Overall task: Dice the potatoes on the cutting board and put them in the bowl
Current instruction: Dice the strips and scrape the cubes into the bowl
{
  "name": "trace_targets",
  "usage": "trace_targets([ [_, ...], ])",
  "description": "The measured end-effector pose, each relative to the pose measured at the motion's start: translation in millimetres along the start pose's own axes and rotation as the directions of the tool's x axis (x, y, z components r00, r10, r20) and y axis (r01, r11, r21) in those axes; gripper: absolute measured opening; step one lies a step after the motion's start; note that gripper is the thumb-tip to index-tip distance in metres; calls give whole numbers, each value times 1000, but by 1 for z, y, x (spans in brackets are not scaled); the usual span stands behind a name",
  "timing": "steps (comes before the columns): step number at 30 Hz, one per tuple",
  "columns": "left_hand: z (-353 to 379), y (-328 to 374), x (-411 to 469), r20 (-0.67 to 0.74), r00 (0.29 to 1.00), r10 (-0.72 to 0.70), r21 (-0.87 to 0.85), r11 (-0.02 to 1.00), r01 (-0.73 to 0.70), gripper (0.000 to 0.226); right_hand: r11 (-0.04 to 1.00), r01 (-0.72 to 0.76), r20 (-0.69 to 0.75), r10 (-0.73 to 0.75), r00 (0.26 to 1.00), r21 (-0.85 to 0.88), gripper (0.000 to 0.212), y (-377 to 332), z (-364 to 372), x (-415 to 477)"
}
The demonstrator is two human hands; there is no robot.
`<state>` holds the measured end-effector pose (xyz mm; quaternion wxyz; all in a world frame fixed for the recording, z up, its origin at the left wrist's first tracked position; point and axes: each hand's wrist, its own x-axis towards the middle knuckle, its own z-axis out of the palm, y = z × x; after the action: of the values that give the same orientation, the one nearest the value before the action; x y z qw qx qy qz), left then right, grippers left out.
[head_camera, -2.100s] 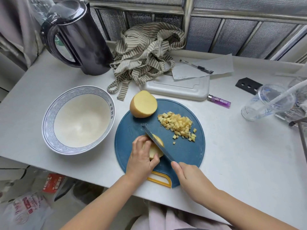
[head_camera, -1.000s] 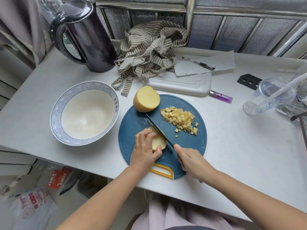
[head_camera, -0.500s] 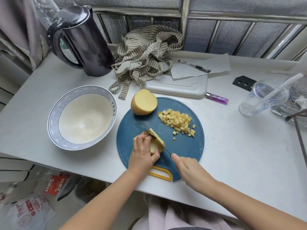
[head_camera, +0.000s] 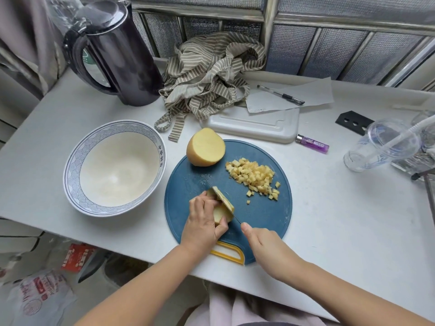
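Both hands work at the near part of a round blue cutting board (head_camera: 259, 217) on a white counter (head_camera: 341, 220). A potato piece (head_camera: 221, 211) is gripped under the curled left hand (head_camera: 202, 222). A knife (head_camera: 221, 198) is clasped in the right hand (head_camera: 266, 245), its blade pressed across the piece. A potato half (head_camera: 205, 147) and a pile of diced potato (head_camera: 253, 176) are set farther back on the board. A patterned bowl (head_camera: 75, 161) is placed just left.

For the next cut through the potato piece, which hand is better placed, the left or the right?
The right hand: it grips the knife, whose blade lies across the potato piece. The left hand holds that piece on the cutting board.
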<state>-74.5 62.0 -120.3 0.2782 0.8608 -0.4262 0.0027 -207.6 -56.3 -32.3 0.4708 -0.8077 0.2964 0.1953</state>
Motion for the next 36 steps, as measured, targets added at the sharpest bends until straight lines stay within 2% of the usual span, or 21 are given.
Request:
trace_targets([
  [8,1,-3,-2,-14,1000,4,-23,1000,-4,35,1000,-7,-15,7,1000,3,54,5,6,19],
  [17,0,1,-3,-56,998,6,-107,994,-12,36,961,-55,27,50,998,270,53,8,-3,15],
  [23,2,0,-4,-44,999,-16,-66,998,13,37,980,31,-78,-16,997,195,55,11,4,-3],
  [30,-2,2,-4,-21,999,-31,-36,999,30,38,996,40,-94,-33,995,76,54,13,9,-15],
  [36,0,1,-5,-8,999,-41,-60,997,40,40,984,-1,-44,9,999,178,52,12,5,-16],
])
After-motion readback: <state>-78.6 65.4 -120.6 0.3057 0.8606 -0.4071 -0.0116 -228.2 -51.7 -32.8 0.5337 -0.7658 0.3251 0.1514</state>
